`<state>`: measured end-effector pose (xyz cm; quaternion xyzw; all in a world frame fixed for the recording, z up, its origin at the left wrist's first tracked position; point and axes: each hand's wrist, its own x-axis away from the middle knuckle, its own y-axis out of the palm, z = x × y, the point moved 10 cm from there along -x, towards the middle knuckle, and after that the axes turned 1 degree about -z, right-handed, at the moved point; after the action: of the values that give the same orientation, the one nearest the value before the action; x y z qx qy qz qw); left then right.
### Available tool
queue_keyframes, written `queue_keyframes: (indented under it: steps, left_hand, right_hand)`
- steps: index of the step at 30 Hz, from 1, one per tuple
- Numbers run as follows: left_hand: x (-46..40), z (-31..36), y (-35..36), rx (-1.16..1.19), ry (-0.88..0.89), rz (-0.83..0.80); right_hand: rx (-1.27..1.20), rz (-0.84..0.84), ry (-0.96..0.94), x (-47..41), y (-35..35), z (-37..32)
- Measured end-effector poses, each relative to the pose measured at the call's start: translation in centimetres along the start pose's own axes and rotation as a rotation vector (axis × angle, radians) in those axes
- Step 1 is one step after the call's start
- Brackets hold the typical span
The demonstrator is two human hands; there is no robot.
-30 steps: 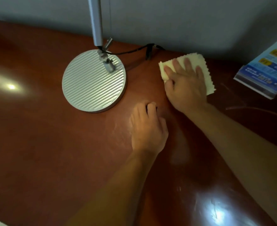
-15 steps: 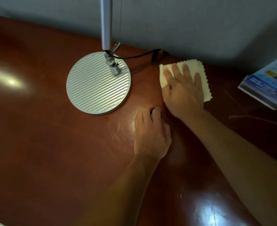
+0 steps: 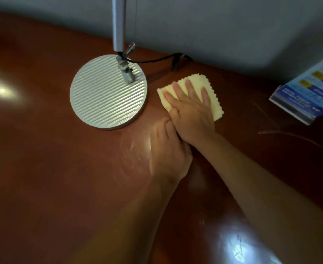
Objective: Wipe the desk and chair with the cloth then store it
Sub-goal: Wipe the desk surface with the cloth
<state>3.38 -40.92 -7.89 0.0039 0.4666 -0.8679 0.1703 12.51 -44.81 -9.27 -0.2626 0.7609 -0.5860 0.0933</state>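
Note:
A pale yellow cloth [image 3: 213,88] with zigzag edges lies flat on the glossy reddish-brown desk [image 3: 52,178], just right of the lamp base. My right hand [image 3: 191,111] presses down on it with the fingers spread, covering most of it. My left hand [image 3: 168,153] rests on the desk just in front, fingers curled under, its knuckles touching the right hand. No chair is in view.
A round ribbed silver lamp base [image 3: 103,92] with an upright pole [image 3: 118,25] stands left of the cloth. Its black cable [image 3: 157,60] runs along the grey wall [image 3: 223,25]. A blue booklet [image 3: 313,92] lies at the right edge.
My right hand has slid the cloth left and toward me, closer to the lamp base. The left hand now touches the right hand.

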Motion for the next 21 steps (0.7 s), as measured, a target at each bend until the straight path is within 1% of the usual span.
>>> queue_keyframes:
  steps: [2,4,7,10,12,15,17,19,21]
  left_hand:
    - [0.0,0.1,-0.3,0.007,-0.012,0.003]
    - [0.0,0.7,-0.1,-0.041,0.028,-0.010]
    - [0.1,1.1,0.0,-0.091,0.058,0.005]
    - [0.2,1.1,-0.2,-0.120,0.068,0.034]
    - [0.2,1.3,-0.1,-0.127,0.081,0.034]
    - [0.2,1.5,-0.1,-0.142,0.098,0.045]
    - [0.3,1.5,-0.2,-0.142,0.106,0.050]
    - [0.3,1.7,-0.2,-0.138,0.115,0.054]
    - [0.3,1.5,-0.2,-0.140,0.112,0.048]
  right_hand:
    - [-0.002,0.037,-0.003,0.1,-0.2,0.3]
    - [-0.011,0.080,0.045,1.4,-0.5,2.1]
    - [-0.024,0.100,0.190,4.1,-1.1,6.2]
    - [0.029,0.104,0.322,7.5,-1.5,10.3]
    - [0.022,0.132,0.409,10.1,-1.7,12.6]
    - [-0.037,0.185,0.530,11.9,-1.2,12.1]
    - [-0.051,0.186,0.522,12.4,-0.2,9.0]
    - [-0.034,0.163,0.433,12.7,0.8,6.2]
    - [-0.028,0.111,0.350,12.7,1.0,6.0]
